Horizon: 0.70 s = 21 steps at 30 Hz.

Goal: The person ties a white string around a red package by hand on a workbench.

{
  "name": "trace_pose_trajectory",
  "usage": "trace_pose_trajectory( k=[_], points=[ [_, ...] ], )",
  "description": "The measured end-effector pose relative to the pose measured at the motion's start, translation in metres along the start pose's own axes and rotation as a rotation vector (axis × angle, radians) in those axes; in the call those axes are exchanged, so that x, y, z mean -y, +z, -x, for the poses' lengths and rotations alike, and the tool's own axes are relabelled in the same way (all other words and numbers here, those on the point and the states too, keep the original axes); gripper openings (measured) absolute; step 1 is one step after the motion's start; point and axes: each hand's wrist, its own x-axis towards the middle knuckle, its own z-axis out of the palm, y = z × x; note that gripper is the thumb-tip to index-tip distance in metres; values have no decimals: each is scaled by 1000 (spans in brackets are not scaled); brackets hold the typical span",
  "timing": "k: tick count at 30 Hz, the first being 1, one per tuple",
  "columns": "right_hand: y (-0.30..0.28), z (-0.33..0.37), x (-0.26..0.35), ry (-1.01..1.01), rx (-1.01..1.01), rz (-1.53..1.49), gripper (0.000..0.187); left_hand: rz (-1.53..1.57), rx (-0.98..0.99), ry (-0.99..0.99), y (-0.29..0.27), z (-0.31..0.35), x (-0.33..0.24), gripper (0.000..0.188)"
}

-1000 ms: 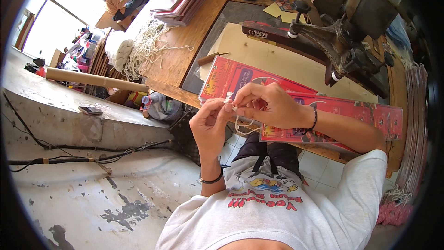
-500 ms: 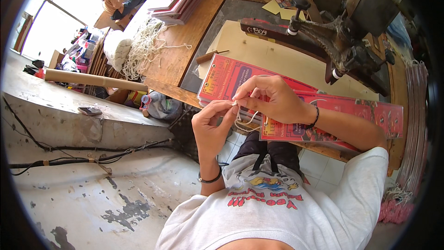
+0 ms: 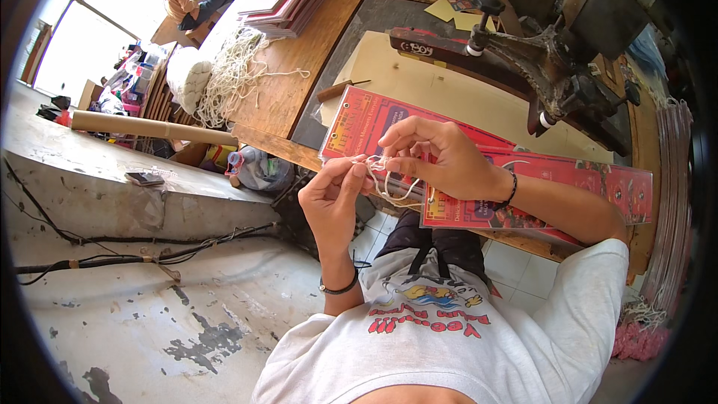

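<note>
A thin white string [image 3: 390, 193] hangs in loops between my two hands, over the edge of a stack of red printed boards. My left hand [image 3: 334, 193] pinches one part of it between thumb and fingertips. Just to the right, my right hand [image 3: 435, 155] has its fingers curled and closed on another part of the string, above the boards. One red board [image 3: 359, 116] lies at the back of the stack, angled. Another red board [image 3: 553, 187] lies in front of it, beneath my right forearm. Fingers partly hide where the string crosses.
Behind the boards stands a heavy black metal clamp press [image 3: 538, 67] over tan cardboard [image 3: 404, 75]. A wooden-handled tool [image 3: 340, 91] lies there. Loose white strings [image 3: 232, 78] heap beside stacked boards [image 3: 299, 0]. A person [image 3: 183, 4] sits far left. Bundled boards [image 3: 673, 194] hang right.
My left hand has shifted slightly left, away from the right hand. The string between them now spreads into wider loops. My right hand has barely moved.
</note>
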Motion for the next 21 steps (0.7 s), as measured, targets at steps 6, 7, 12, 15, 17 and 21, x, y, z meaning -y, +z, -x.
trace_pose_trajectory(
  k=[6,7,12,15,17,21],
  points=[
    [0,0,1,-31,7,42,25,-36,58,-25,0,1,3,14],
    [0,0,3,-27,8,46,25,-42,66,-32,0,2,4,15],
    [-2,1,5,-18,25,134,22,-100,73,-49,2,4,3,15],
    [-3,-2,4,-136,15,250,18,-95,99,-79,1,6,5,15],
    [-2,-3,3,-194,7,277,15,-79,127,-86,1,6,5,16],
    [-1,-1,2,-110,22,180,17,-106,181,-54,2,6,4,17]
  ],
)
